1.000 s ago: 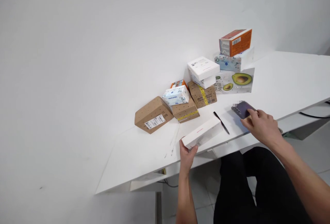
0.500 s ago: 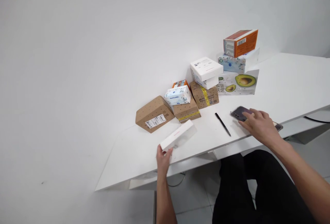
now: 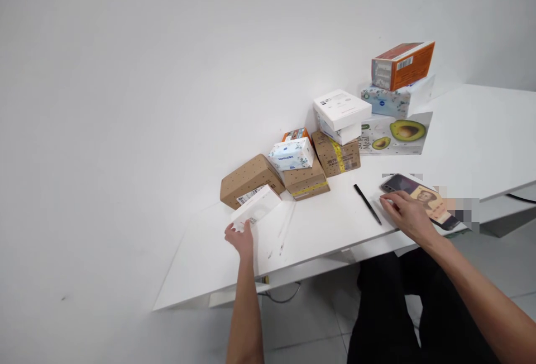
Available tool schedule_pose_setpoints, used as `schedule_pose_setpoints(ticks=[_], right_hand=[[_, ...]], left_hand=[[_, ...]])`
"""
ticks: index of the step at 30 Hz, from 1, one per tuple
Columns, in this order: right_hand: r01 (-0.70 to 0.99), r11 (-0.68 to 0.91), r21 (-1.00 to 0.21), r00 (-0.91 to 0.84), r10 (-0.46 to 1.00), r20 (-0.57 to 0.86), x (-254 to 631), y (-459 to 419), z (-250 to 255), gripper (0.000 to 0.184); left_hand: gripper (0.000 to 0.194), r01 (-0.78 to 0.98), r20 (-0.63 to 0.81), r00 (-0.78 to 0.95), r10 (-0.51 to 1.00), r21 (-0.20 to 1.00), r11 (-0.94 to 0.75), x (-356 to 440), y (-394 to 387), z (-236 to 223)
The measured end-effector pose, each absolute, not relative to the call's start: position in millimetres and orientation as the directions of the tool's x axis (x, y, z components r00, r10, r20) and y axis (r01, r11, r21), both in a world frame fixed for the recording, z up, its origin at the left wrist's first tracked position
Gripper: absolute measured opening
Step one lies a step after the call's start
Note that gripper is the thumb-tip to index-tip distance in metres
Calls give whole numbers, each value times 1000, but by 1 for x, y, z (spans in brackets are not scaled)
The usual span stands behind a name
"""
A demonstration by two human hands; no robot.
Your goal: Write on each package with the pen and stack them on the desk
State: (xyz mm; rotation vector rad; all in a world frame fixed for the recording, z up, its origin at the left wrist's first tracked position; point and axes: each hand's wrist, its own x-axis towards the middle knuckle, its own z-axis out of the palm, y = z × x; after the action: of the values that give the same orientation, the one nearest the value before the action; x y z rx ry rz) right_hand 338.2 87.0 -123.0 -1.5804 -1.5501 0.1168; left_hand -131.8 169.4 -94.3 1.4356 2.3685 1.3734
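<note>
My left hand (image 3: pixel 239 236) grips the near end of a flat white box (image 3: pixel 255 208) and holds it just in front of a brown cardboard parcel (image 3: pixel 248 178) with a barcode label. My right hand (image 3: pixel 408 214) lies on the white table (image 3: pixel 318 224), fingers curled, resting against a dark phone (image 3: pixel 419 196) that lies flat near the table's front edge. A black pen (image 3: pixel 367 204) lies just left of that hand.
A heap of boxes lines the wall: brown parcels (image 3: pixel 305 180), a tissue pack (image 3: pixel 292 153), stacked white boxes (image 3: pixel 342 113), an avocado-print box (image 3: pixel 396 134) topped by a tissue box (image 3: pixel 396 99) and an orange box (image 3: pixel 402 64). My dark-clothed lap is below the table edge.
My left hand carried the white box leftwards and further onto the table, up to the labelled brown parcel. My right hand set the phone down flat and now rests at its edge.
</note>
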Motion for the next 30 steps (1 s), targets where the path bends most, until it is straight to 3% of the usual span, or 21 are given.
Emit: schedule_pose_setpoints(ticks=[4, 13, 18, 21, 23, 26, 30], right_hand=[[729, 191, -658, 244, 825, 510, 340, 89, -126, 29], [787, 163, -595, 232, 816, 530, 334, 92, -132, 32], [770, 158, -618, 273, 793, 544, 331, 92, -132, 33], [759, 172, -628, 280, 785, 553, 331, 91, -130, 32], [754, 189, -629, 269, 785, 558, 331, 90, -128, 31], [753, 210, -623, 260, 776, 575, 330, 90, -128, 30], [780, 184, -598, 274, 759, 590, 329, 90, -129, 30]], left_hand=[[20, 754, 364, -466, 806, 640, 147, -108, 169, -107], [19, 840, 297, -302, 906, 531, 106, -89, 204, -81], [22, 880, 392, -204, 897, 476, -7, -49, 209, -45], [36, 894, 484, -59, 873, 414, -169, -15, 224, -14], [57, 916, 542, 167, 823, 223, -333, 7, 239, 11], [84, 928, 441, 311, 842, 51, -369, 33, 266, 46], [99, 932, 199, 361, 911, -38, -361, 52, 297, 70]])
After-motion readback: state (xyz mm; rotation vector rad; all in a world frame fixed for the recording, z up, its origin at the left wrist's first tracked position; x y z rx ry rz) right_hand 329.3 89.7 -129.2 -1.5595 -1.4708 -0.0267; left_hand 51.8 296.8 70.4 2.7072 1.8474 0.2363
